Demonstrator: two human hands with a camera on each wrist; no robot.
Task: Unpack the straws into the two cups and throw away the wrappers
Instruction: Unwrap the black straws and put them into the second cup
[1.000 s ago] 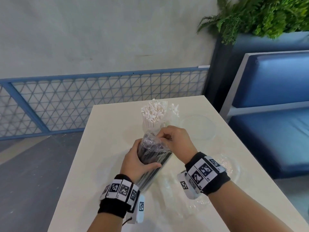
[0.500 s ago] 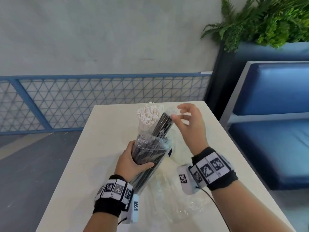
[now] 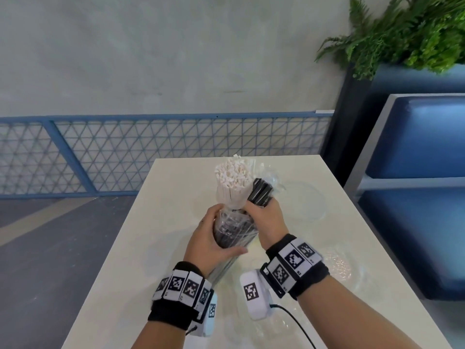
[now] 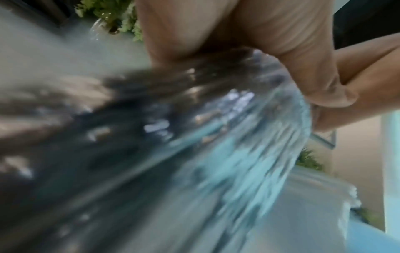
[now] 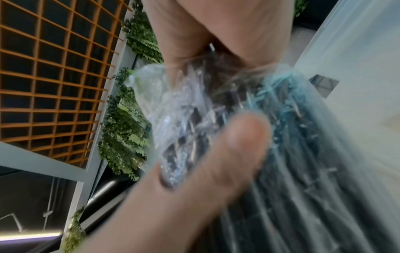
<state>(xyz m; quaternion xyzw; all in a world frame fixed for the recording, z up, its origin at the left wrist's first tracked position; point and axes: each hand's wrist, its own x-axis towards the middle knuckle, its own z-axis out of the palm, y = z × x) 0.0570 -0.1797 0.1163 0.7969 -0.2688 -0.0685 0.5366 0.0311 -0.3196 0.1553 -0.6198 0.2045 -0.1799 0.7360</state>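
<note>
Over the table, my left hand grips a clear wrapper full of black straws, held tilted. My right hand is curled round the black straw ends sticking out of the wrapper's open top. The left wrist view shows the same pack blurred against the palm. In the right wrist view my thumb presses on crinkled film over the black straws. Just behind my hands stands a bundle of white straws; the cup under it is hidden. A clear empty cup sits to the right.
The cream table has an edge close on the left and right. Crumpled clear film lies on it by my right wrist. A blue bench stands to the right, a blue mesh fence behind, a planter with ferns at the back right.
My right hand, lifted and open above the pack half a second ago, has come down and closed round the black straw ends. The left hand keeps its grip on the wrapper.
</note>
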